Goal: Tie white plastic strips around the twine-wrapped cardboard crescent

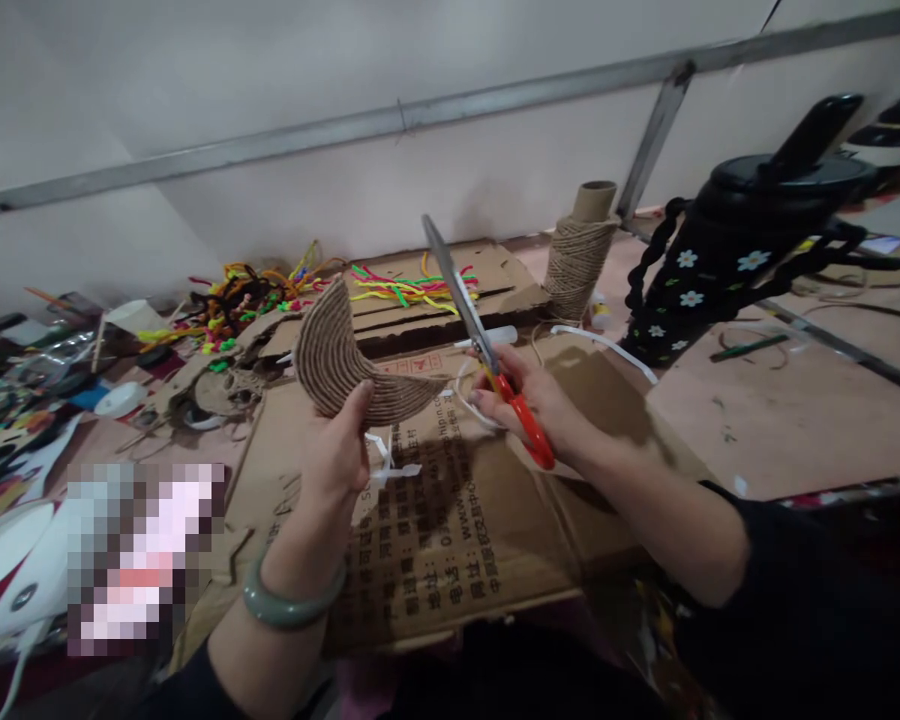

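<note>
My left hand (339,440) pinches a crescent-shaped piece of coiled jute twine (337,355), its rows lying side by side. The thumb presses on its lower edge. To the right, my right hand (529,395) is closed round a pair of scissors (521,415) with red handles. Their blades point up and away and look closed together. The tip of the twine piece reaches toward the right hand's fingers; whether they touch cannot be made out. Below both hands lies a printed cardboard sheet (450,540) with white strips on it.
A cone of twine (579,255) stands at the back, beside a black flowered tumbler (709,240). Colourful cords (412,285) lie on cardboard behind the hands. At left are a white glue gun-like device (26,590), a plastic cup (136,318) and mixed clutter.
</note>
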Demonstrator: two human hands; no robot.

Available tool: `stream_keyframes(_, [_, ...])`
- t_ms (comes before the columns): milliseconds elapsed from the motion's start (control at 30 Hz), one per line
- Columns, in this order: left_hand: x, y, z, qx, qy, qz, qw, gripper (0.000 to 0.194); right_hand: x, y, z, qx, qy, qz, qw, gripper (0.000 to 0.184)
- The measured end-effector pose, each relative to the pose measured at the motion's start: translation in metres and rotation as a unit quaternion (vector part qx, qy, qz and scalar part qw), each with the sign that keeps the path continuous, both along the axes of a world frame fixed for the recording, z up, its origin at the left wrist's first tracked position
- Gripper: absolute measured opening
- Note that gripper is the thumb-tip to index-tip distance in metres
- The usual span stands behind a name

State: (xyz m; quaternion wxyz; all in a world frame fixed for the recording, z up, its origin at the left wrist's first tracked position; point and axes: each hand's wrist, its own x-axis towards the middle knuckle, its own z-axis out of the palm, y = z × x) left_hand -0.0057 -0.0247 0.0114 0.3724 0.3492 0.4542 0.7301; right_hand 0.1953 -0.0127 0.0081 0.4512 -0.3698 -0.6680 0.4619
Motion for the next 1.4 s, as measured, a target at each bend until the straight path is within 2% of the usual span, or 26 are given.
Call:
stream_keyframes(100, [-0.012, 0.007, 0.004, -0.03, -0.015, 0.009, 0.999, 0.018, 0.007, -0.001, 0.009, 0.085, -0.167, 0.007, 0.982, 0.042])
stream_keyframes(200, [-0.028, 0.014, 0.001, -0.022, -0.02, 0.06, 0.998, 0.02, 0.008, -0.002, 0.015, 0.096, -0.311, 0.049, 0.944, 0.051])
stream_keyframes(333, [-0.046, 0.024, -0.003, 0.026, 0.026, 0.13, 0.991, 0.023, 0.009, 0.001, 0.013, 0.101, -0.402, 0.069, 0.908, 0.061])
stream_keyframes(533, [-0.051, 0.028, 0.006, 0.029, -0.015, 0.171, 0.985, 0.025, 0.017, 0.01, 0.01, 0.076, -0.426, 0.052, 0.9, 0.057])
stream_keyframes(700, [-0.054, 0.029, 0.011, -0.011, -0.041, 0.179, 0.983, 0.027, 0.022, 0.014, 0.013, 0.053, -0.433, 0.045, 0.899, 0.059])
stream_keyframes(867, [-0.061, 0.028, 0.015, -0.046, -0.095, 0.141, 0.984, 0.023, 0.031, 0.019, 0.012, 0.045, -0.438, 0.055, 0.896, 0.058])
stream_keyframes(1067, [-0.063, 0.027, 0.013, -0.058, -0.109, 0.052, 0.991, 0.019, 0.037, 0.021, 0.018, 0.037, -0.399, 0.084, 0.912, 0.059])
stream_keyframes(1233, [-0.061, 0.026, 0.013, -0.061, -0.101, 0.046, 0.992, 0.018, 0.035, 0.016, 0.028, 0.01, -0.388, 0.104, 0.916, 0.058])
stream_keyframes(1400, [-0.056, 0.022, 0.017, -0.06, -0.084, 0.008, 0.995, 0.02, 0.039, 0.015, 0.03, -0.006, -0.38, 0.135, 0.915, 0.062])
